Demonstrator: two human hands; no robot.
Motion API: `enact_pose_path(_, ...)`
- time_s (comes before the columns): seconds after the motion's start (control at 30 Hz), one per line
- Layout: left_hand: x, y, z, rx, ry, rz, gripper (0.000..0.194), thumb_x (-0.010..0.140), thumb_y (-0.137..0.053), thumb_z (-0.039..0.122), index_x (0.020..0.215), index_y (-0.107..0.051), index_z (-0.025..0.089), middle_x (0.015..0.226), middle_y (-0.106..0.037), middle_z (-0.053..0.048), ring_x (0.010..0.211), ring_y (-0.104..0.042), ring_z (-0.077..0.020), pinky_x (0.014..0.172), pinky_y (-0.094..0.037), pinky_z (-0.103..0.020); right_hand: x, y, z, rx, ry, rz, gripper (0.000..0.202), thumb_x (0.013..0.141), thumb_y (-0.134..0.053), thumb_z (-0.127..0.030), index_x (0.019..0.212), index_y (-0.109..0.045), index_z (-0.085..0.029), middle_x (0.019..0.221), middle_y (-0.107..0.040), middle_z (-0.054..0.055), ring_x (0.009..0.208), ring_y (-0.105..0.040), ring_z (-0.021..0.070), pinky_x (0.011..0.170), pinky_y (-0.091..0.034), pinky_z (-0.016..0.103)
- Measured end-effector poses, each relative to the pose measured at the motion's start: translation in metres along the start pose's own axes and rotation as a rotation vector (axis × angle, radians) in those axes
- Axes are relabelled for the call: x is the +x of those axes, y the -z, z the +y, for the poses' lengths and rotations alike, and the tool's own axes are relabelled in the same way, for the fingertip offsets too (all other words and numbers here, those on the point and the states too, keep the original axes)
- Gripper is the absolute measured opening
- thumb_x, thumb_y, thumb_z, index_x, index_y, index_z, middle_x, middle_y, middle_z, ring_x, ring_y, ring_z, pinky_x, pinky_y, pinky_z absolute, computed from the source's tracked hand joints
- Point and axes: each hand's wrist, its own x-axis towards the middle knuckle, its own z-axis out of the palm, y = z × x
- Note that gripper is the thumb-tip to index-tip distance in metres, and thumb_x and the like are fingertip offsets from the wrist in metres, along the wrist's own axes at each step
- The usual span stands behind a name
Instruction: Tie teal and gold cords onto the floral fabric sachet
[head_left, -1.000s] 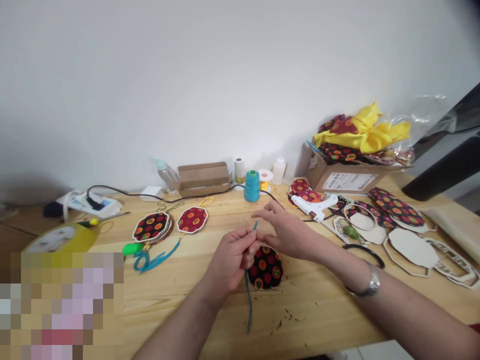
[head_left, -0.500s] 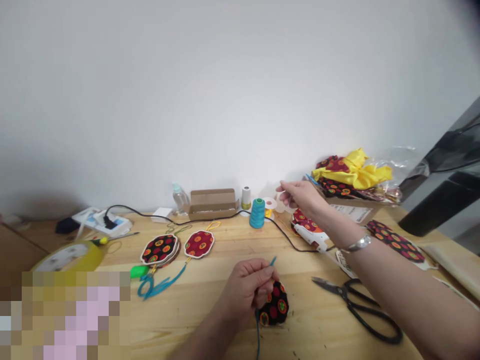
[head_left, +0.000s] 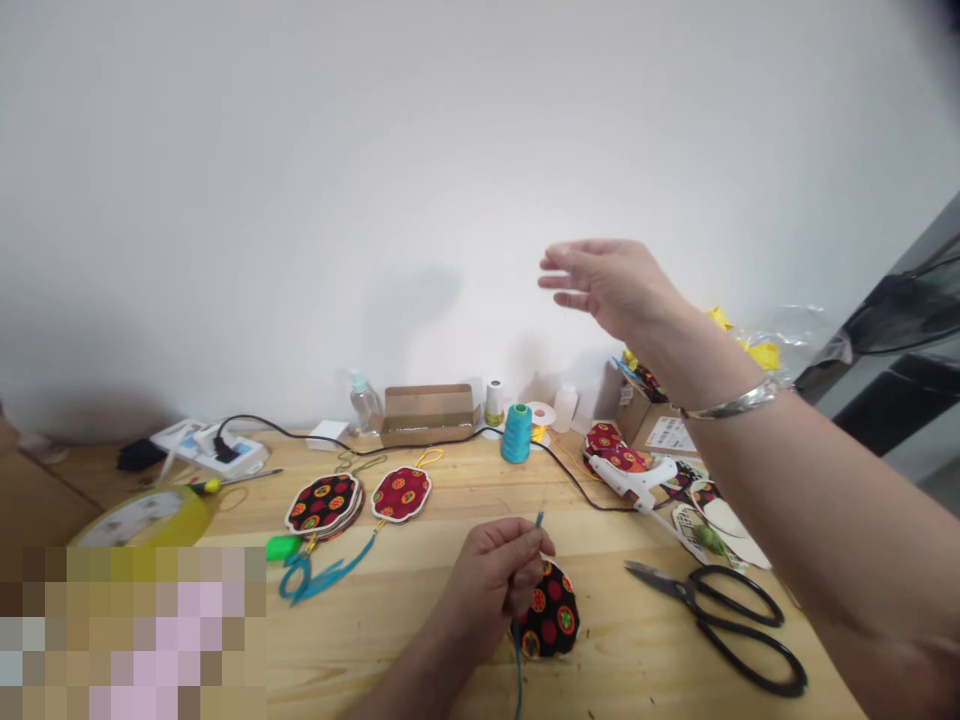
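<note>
My left hand [head_left: 504, 570] is closed in a pinch around a teal cord [head_left: 517, 665]; its short end pokes out above the fingertips and the rest hangs below. Right behind those fingers is a black fabric piece with red and orange round motifs [head_left: 553, 615], partly hidden by the hand. My right hand [head_left: 607, 285], wearing a silver bracelet at the wrist, is raised in front of the wall. Its thumb and forefinger look pinched together while the other fingers fan out; anything between them is too fine to make out.
Black-handled scissors [head_left: 686, 590] lie at right, near a white glue gun [head_left: 634, 480]. A teal thread cone [head_left: 517, 435] stands behind, by an open cardboard box [head_left: 431, 425]. Patterned pendants [head_left: 401, 493] lie left of centre. A black cable [head_left: 420, 445] crosses the table.
My right hand has risen from just above the tabletop to well up in front of the wall. My left hand keeps its pinch on the cord in nearly the same place.
</note>
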Motion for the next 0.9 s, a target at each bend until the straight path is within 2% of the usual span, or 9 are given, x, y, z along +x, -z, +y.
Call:
enact_pose_path(0.2,0.001,-0.001,0.000,0.010,0.008,0.023,0.023,0.069,-0.068,0.032,0.067,-0.059,0.011,0.043,-0.032,0.009,0.036,-0.017,-0.0004,0.037,-0.007,-0.017,-0.001,-0.006,-0.004,-0.353,0.167,-0.096,0.021,0.079,-0.057,-0.020,0.094,-0.064,-0.007,0.090,-0.064,0.008,0.087,-0.060,0.0159,0.075,-0.048,0.030)
enact_pose_path(0.27,0.003,0.000,-0.001,0.007,0.005,0.041,0.022,0.069,-0.068,0.032,0.068,-0.060,0.011,0.043,-0.030,0.009,0.036,-0.017,-0.0003,0.037,-0.008,-0.017,-0.013,-0.008,0.013,-0.580,0.133,-0.355,0.024,0.077,-0.056,-0.014,0.099,-0.064,-0.008,0.093,-0.066,0.009,0.083,-0.060,0.0161,0.072,-0.048,0.029)
enact_pose_path(0.37,0.004,0.001,-0.002,0.000,0.008,0.081,0.022,0.068,-0.069,0.031,0.070,-0.061,0.010,0.043,-0.031,0.009,0.036,-0.017,0.0001,0.037,-0.008,-0.017,-0.041,-0.006,0.046,-0.976,0.040,-0.923,0.049,0.070,-0.051,-0.001,0.116,-0.059,-0.017,0.105,-0.066,0.008,0.086,-0.061,0.0167,0.071,-0.047,0.026)
enact_pose_path(0.43,0.005,0.001,-0.003,0.006,0.021,0.111,0.022,0.067,-0.069,0.030,0.070,-0.061,0.010,0.042,-0.031,0.010,0.036,-0.017,0.0002,0.036,-0.008,-0.017,-0.065,0.003,0.065,-1.203,-0.017,-1.106,0.061,0.067,-0.048,0.003,0.121,-0.055,-0.024,0.112,-0.063,0.006,0.090,-0.062,0.0179,0.068,-0.046,0.024)
enact_pose_path(0.5,0.006,0.001,-0.003,0.005,0.028,0.141,0.022,0.068,-0.069,0.030,0.071,-0.062,0.009,0.042,-0.031,0.010,0.035,-0.017,0.0001,0.036,-0.009,-0.017,-0.090,0.020,0.081,-1.374,-0.007,-1.050,0.052,0.069,-0.048,0.000,0.115,-0.058,-0.020,0.108,-0.064,0.010,0.091,-0.063,0.0220,0.068,-0.045,0.026)
enact_pose_path(0.57,0.006,0.001,-0.003,0.000,0.032,0.170,0.022,0.068,-0.068,0.029,0.073,-0.062,0.009,0.042,-0.031,0.010,0.035,-0.018,0.0001,0.036,-0.009,-0.017,-0.119,0.045,0.092,-1.460,0.019,-0.859,0.035,0.078,-0.042,-0.007,0.105,-0.061,-0.016,0.098,-0.066,0.012,0.089,-0.064,0.0239,0.068,-0.045,0.029)
enact_pose_path(0.7,0.008,0.002,-0.003,0.001,0.057,0.213,0.022,0.069,-0.067,0.029,0.076,-0.063,0.008,0.043,-0.031,0.010,0.035,-0.018,0.0004,0.036,-0.010,-0.017,-0.183,0.103,0.106,-1.533,-0.230,-0.668,0.021,0.082,-0.041,-0.017,0.080,-0.062,-0.015,0.084,-0.067,0.013,0.081,-0.064,0.0267,0.066,-0.046,0.034)
enact_pose_path(0.8,0.010,0.004,-0.006,0.006,0.070,0.244,0.020,0.070,-0.066,0.028,0.076,-0.062,0.009,0.043,-0.030,0.010,0.035,-0.017,0.0003,0.036,-0.010,-0.016,-0.227,0.137,0.117,-1.420,-0.448,-0.624,0.019,0.081,-0.044,-0.022,0.084,-0.063,-0.020,0.090,-0.066,0.013,0.082,-0.064,0.0256,0.069,-0.048,0.034)
enact_pose_path(0.9,0.012,0.005,-0.009,0.029,0.078,0.260,0.019,0.071,-0.066,0.027,0.076,-0.063,0.009,0.043,-0.027,0.011,0.035,-0.016,0.0002,0.036,-0.010,-0.016,-0.256,0.154,0.130,-1.272,-0.391,-0.572,0.030,0.080,-0.048,-0.028,0.107,-0.059,-0.021,0.109,-0.062,0.012,0.097,-0.060,0.0261,0.083,-0.048,0.037)
